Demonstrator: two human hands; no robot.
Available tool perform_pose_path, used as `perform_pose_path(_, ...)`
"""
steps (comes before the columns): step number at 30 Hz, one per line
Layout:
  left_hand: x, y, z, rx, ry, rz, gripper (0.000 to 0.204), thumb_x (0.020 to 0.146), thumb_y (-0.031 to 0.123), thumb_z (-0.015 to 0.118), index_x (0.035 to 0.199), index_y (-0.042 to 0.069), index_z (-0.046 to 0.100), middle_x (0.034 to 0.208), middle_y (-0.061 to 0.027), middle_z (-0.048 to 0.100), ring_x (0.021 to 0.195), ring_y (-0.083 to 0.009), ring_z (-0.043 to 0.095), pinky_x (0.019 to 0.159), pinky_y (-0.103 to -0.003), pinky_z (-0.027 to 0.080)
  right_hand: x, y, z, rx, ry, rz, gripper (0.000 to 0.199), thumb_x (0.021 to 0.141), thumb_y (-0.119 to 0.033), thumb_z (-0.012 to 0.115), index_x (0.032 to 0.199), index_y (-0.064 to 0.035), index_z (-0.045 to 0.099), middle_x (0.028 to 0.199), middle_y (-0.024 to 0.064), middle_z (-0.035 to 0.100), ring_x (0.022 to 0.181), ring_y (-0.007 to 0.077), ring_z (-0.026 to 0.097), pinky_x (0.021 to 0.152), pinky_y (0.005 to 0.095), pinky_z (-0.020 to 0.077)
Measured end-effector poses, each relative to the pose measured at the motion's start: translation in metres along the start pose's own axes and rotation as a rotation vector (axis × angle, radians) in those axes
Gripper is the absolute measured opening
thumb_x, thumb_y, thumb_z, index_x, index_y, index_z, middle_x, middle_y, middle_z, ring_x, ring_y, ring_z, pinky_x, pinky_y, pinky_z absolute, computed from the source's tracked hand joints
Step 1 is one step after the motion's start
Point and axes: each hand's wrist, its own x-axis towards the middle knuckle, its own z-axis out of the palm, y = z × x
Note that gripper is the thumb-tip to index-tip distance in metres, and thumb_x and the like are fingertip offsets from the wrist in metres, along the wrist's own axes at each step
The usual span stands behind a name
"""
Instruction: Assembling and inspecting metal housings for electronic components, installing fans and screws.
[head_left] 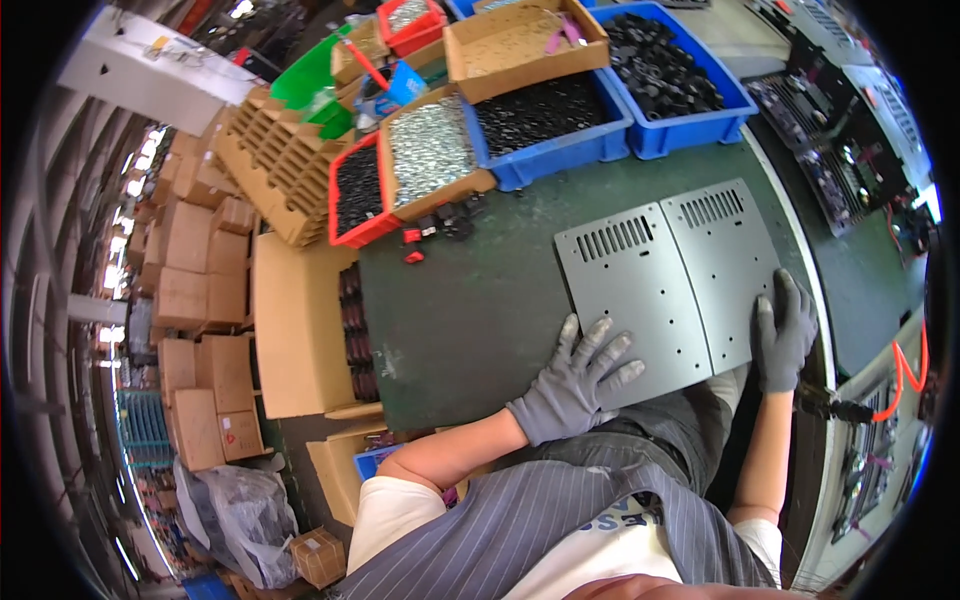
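Two grey metal plates, a left plate (625,290) and a right plate (725,265), lie side by side on the dark green tabletop, edges nearly touching. Both have a row of slots near the far end and several small holes. My left hand (580,385), in a grey glove, rests with fingers spread on the near left corner of the left plate. At the outer edge of the right plate is my right hand (785,335), gloved too, its fingers stretched out and thumb apart; it touches the edge without a visible grip.
Blue bins of black parts (665,75) stand at the back, beside a cardboard tray of small silver parts (430,145) and a red bin (360,190). Small black and red pieces (440,225) lie before them. An open carton (300,325) adjoins the table's left. An orange cable (905,375) hangs at right.
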Motion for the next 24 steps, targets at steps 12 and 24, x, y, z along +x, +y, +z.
perform_pose_path(12,0.017,-0.004,-0.013,-0.176,-0.043,-0.007,0.073,0.071,0.053,0.065,0.136,0.027,0.042,0.145,-0.0078,0.029,0.138,-0.0342,0.014,0.107,-0.065,-0.001,0.106,-0.048,0.011,0.083,0.106,-0.337,0.043,0.083,-0.027,0.061,0.121,-0.0079,0.055,0.12,0.0176,0.054,0.112,0.0342,0.049,0.095,0.042,0.0385)
perform_pose_path(24,0.014,-0.009,-0.008,-0.212,0.091,0.032,0.068,0.073,0.053,0.063,0.132,0.024,0.048,0.142,-0.0097,0.035,0.138,-0.0328,0.016,0.105,-0.067,0.001,0.281,-0.126,0.086,-0.183,-0.737,-0.086,0.094,0.064,-0.056,0.072,0.141,-0.0177,0.034,0.142,0.0195,0.033,0.128,0.0372,0.038,0.104,0.0417,0.0342)
